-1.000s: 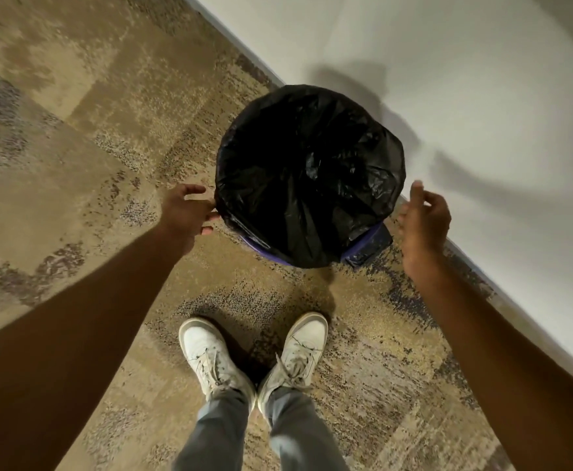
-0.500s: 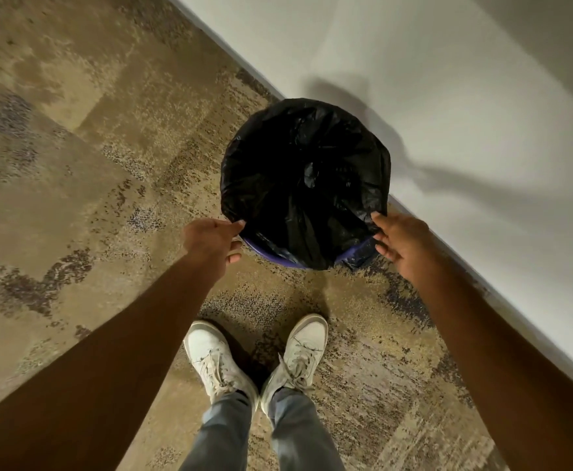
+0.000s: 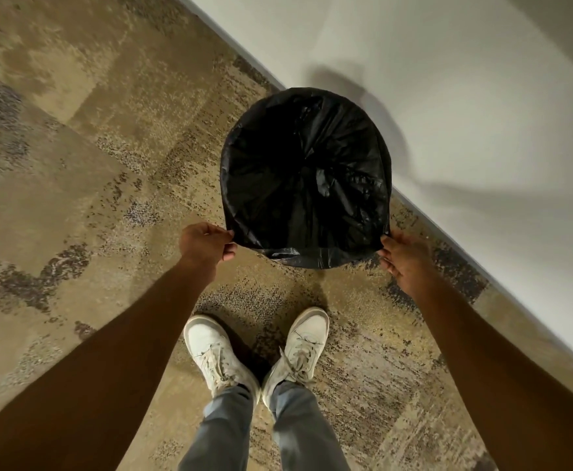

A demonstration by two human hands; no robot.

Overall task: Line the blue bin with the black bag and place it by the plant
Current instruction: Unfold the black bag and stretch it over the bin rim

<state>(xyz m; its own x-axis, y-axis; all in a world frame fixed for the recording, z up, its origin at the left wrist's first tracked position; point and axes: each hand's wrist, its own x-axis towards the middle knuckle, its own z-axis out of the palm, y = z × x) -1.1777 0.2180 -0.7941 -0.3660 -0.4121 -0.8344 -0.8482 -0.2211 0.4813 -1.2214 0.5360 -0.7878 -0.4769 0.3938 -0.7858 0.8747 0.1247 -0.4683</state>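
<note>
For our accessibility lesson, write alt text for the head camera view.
Two bare hands, left hand and right hand, pinch the near edge of a crinkled black plastic bag stretched over a round bin on mottled tan carpet beside a white wall; white sneakers stand below.

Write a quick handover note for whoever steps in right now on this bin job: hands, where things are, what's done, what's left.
Left hand: pinching the black bag at its near-left edge.
Right hand: gripping the bag's near-right edge.
The bag is spread over the bin's mouth and hides it completely; no blue shows. It stands on the carpet against the wall, just ahead of the white shoes.
Done: lining looks essentially finished.
Left: let go of or tidy the edge, then carry the bin to the plant, which is not in view.
</note>
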